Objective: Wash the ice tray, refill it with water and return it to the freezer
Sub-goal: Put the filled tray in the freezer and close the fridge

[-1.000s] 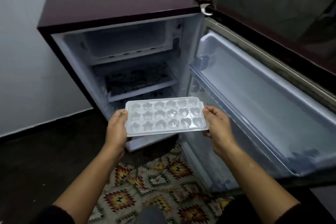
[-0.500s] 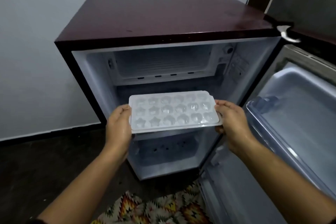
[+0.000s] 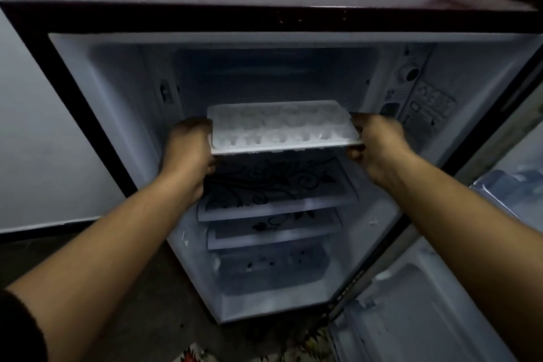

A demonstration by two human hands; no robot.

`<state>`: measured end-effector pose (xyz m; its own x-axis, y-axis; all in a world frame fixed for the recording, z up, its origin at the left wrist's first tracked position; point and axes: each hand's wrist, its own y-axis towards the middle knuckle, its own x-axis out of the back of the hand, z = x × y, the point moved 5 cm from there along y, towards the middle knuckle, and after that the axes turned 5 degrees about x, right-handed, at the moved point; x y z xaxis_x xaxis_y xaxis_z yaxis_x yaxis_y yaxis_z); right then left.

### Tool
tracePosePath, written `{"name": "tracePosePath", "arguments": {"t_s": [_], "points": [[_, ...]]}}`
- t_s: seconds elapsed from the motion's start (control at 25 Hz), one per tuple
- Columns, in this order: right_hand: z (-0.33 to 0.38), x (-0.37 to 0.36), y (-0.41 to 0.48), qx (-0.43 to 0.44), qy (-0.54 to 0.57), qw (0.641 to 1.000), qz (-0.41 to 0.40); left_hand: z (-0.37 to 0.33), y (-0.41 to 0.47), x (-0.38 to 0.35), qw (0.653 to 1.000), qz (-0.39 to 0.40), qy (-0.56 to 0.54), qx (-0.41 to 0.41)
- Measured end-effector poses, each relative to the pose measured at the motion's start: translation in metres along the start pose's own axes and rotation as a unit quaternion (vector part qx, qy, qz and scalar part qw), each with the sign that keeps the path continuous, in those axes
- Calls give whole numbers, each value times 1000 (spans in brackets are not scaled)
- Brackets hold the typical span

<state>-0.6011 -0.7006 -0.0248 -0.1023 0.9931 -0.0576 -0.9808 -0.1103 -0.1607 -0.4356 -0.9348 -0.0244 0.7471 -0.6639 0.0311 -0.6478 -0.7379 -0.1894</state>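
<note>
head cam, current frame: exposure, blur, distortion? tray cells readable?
Head view: dim, bluish light, no glare; the ice tray cells smear together, shapes unreadable; left hand and right hand are soft, but their grip on the tray ends is clear; wide-angle bowing along the fridge top edge; wall sticker text illegible.

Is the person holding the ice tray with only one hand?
No, the left hand grips the left end of the ice tray and the right hand grips its right end.
</note>
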Motion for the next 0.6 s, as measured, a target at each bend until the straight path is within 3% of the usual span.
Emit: {"name": "tracePosePath", "arguments": {"t_s": [0.2,0.48,0.6], "points": [[3,-10,20,-4,11,1000,7,0,21,-3,999,-31,6,21],[7,-19,29,-37,66,997,12,-6,28,-5,990,-52,-104,75],[11,-18,28,-28,116,993,6,-2,28,-4,989,-33,-130,60]]}}
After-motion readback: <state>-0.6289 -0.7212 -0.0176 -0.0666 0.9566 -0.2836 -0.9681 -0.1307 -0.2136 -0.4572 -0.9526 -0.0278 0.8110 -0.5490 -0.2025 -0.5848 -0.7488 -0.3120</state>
